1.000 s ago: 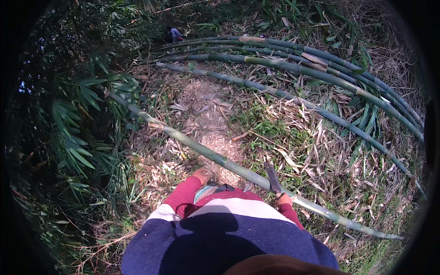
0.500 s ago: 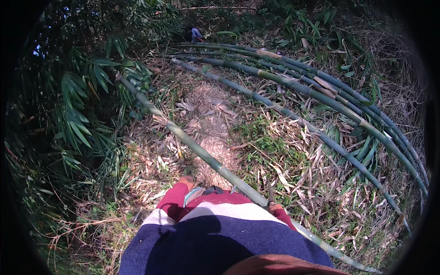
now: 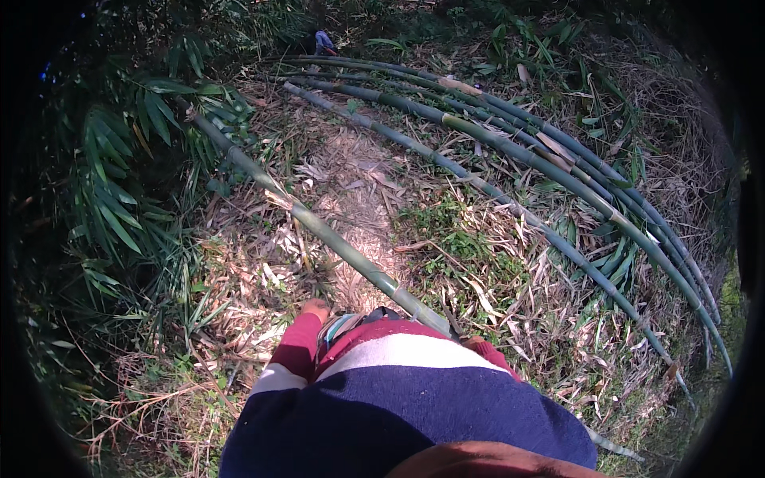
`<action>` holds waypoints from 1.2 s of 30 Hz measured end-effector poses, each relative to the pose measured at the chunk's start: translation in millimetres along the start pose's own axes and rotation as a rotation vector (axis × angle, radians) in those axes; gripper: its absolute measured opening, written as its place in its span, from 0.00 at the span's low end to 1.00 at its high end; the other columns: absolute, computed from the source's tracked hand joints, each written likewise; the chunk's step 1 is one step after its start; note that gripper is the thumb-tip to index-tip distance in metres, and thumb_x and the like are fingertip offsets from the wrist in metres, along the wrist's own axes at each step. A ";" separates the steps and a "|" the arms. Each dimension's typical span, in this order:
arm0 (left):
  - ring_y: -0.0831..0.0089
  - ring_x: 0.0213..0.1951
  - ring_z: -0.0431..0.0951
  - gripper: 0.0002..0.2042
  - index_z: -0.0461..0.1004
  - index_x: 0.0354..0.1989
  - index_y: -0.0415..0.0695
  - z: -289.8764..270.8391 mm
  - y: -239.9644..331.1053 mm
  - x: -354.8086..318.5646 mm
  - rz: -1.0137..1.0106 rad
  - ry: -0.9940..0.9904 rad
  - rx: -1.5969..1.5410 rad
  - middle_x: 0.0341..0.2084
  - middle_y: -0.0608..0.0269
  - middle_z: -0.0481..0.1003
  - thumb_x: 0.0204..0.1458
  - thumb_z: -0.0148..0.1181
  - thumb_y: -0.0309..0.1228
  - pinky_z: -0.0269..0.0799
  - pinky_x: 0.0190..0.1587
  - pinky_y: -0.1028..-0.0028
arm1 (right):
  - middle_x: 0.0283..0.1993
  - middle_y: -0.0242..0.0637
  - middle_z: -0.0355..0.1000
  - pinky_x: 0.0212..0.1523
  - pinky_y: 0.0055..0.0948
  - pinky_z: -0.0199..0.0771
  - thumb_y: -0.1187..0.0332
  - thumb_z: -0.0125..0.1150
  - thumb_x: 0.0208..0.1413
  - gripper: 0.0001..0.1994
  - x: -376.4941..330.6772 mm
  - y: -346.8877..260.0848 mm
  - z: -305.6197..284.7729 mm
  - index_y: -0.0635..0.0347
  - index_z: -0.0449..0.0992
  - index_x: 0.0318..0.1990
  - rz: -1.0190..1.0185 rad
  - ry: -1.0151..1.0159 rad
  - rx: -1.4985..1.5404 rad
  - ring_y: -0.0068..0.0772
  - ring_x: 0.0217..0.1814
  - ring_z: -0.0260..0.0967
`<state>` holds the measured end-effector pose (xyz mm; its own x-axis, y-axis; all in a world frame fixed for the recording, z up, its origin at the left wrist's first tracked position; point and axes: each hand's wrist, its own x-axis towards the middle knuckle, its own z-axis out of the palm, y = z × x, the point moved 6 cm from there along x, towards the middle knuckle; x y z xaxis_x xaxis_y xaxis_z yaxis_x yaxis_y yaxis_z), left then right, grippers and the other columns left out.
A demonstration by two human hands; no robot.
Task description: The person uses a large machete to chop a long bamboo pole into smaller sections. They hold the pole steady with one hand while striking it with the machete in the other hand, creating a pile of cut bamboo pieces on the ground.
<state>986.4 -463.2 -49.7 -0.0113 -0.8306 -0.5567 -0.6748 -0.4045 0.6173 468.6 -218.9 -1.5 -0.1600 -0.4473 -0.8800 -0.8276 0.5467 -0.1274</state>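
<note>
A long green bamboo pole point(image 3: 319, 227) lies slantwise on the ground, from the leafy upper left down under my body. My left hand point(image 3: 315, 307) shows only as a small bit past the red sleeve cuff, just left of the pole; its fingers are hidden, so its grip is unclear. My right hand is hidden behind my chest, and only its red sleeve point(image 3: 486, 350) shows beside the pole. A thin dark object point(image 3: 451, 320) sticks up next to that sleeve; I cannot tell what it is. My striped red, white and navy top fills the lower middle.
Several more cut bamboo poles point(image 3: 510, 151) curve across the upper right. A bare dirt patch point(image 3: 358, 183) lies between them and the near pole. Dry leaves and grass cover the ground. Leafy bamboo branches point(image 3: 119, 175) crowd the left. A distant person in blue point(image 3: 323, 40) is at the top.
The view has swung, so the near pole now runs more steeply toward my body. The dark blade seen by my right sleeve a second ago is mostly hidden now.
</note>
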 end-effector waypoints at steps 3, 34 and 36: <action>0.53 0.48 0.80 0.18 0.80 0.44 0.42 2.2 9.9 13.6 0.077 -0.041 -0.016 0.43 0.48 0.81 0.45 0.68 0.37 0.74 0.54 0.62 | 0.48 0.50 0.79 0.47 0.39 0.76 0.49 0.62 0.55 0.21 37.2 21.1 12.4 0.54 0.82 0.49 0.117 0.094 -0.090 0.42 0.49 0.79; 0.69 0.37 0.81 0.15 0.80 0.41 0.37 -46.3 -44.1 35.8 0.106 -0.031 0.021 0.33 0.56 0.82 0.46 0.72 0.30 0.76 0.44 0.72 | 0.30 0.54 0.78 0.37 0.43 0.77 0.56 0.68 0.47 0.21 -144.7 -100.6 -175.0 0.71 0.80 0.35 0.217 0.926 0.950 0.48 0.34 0.80; 0.70 0.35 0.81 0.17 0.78 0.45 0.36 -33.0 -36.0 43.0 0.119 -0.084 -0.185 0.30 0.56 0.81 0.46 0.71 0.27 0.76 0.41 0.73 | 0.36 0.57 0.79 0.45 0.45 0.77 0.55 0.68 0.45 0.24 -151.0 -76.9 -196.8 0.69 0.78 0.41 0.271 1.126 0.895 0.53 0.41 0.79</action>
<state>1034.6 -496.9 -77.5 -0.1495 -0.8449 -0.5137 -0.5186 -0.3753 0.7682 450.5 -332.7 231.2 -0.9277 -0.3367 -0.1614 -0.1681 0.7627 -0.6246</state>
